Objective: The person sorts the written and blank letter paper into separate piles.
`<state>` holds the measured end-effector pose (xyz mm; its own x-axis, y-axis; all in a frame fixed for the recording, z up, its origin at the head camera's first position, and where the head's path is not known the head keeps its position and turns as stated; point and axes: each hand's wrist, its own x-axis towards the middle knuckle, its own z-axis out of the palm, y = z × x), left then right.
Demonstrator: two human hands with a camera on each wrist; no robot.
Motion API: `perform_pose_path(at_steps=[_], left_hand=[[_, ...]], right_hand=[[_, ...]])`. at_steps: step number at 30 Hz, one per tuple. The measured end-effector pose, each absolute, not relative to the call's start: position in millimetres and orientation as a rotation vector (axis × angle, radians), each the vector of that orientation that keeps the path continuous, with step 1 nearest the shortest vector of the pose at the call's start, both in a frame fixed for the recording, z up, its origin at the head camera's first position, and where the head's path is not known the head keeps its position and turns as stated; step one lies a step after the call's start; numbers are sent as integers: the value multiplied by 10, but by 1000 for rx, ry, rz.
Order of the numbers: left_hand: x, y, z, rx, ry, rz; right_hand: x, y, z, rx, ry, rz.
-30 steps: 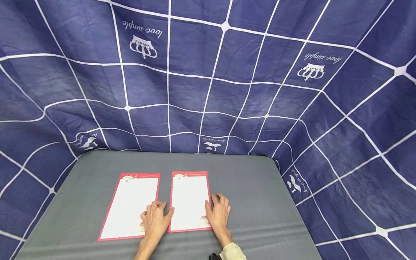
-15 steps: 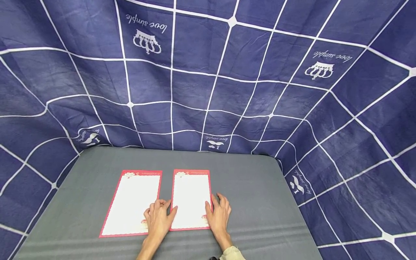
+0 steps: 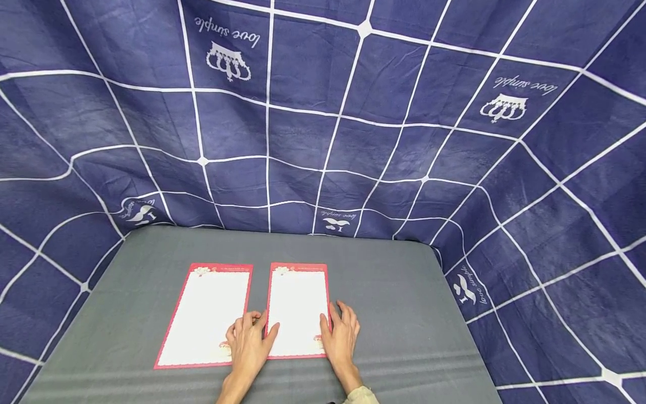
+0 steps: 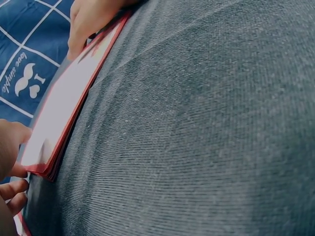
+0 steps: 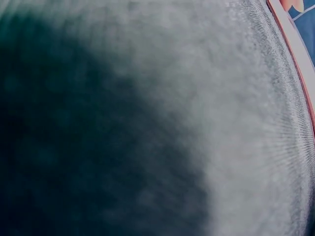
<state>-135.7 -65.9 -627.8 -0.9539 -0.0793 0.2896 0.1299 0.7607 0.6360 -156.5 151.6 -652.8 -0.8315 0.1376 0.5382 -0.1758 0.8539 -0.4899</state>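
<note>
Left paper (image 3: 204, 314) and right stack of paper (image 3: 298, 308) side by side on a desk (image 3: 404, 314), a gap between them, cloth (image 3: 303, 140) hanging behind the desk and along its left and right sides

Flat, red-bordered white paper stack (image 3: 298, 314)

Left fingers (image 4: 17, 188) at near end of red-bordered paper stack (image 4: 64, 103), right fingers (image 4: 77, 45) beyond; grey cloth (image 4: 197, 128) beneath.
</note>
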Motion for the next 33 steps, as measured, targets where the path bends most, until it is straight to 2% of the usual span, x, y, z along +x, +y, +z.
perform_pose_path(at_steps=[18,33], left_hand=[[-1348,-633,-6307,-51,-2549,-1031],[-1414,-582,-6271,-48,-2330,-1153]], right_hand=[[-1564,1530,-6522,75,-2298,791],[-1561,1532,-6420,-6,-2204,1117]])
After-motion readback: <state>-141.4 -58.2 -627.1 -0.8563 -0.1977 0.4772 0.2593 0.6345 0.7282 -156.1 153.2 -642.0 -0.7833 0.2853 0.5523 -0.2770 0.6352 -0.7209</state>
